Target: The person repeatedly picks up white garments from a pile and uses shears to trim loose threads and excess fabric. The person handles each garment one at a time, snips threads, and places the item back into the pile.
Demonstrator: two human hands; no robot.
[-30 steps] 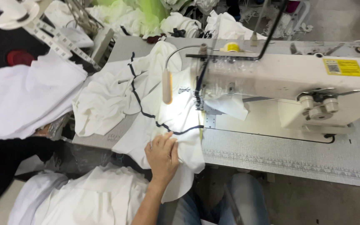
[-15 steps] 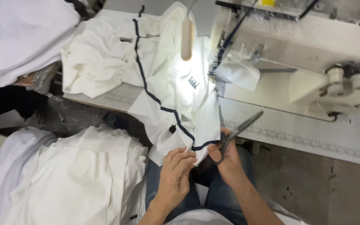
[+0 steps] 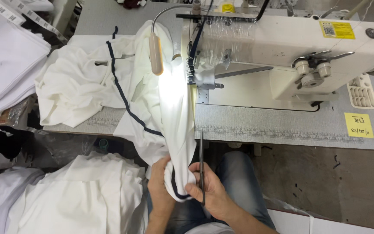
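Note:
A white garment (image 3: 169, 108) with a dark navy trim line hangs from the sewing machine table down into my lap. My left hand (image 3: 159, 182) pinches its lower end from the left. My right hand (image 3: 208, 190) grips the same hem from the right and also holds thin dark scissors (image 3: 201, 160), blades pointing up toward the table edge. The white industrial sewing machine (image 3: 291, 52) stands on the grey table (image 3: 282, 125), with its lit lamp (image 3: 156, 54) shining on the cloth near the needle.
A heap of white fabric pieces (image 3: 70, 199) lies low at my left. More folded white cloth (image 3: 5, 65) is stacked at the far left. A yellow note (image 3: 359, 125) sticks to the table's right end. Bare concrete floor (image 3: 325, 186) lies right of my knees.
The view swung back up over the machine. My hands pulled the garment's end lower into my lap. The scissors turned from slanted to nearly upright in my right hand.

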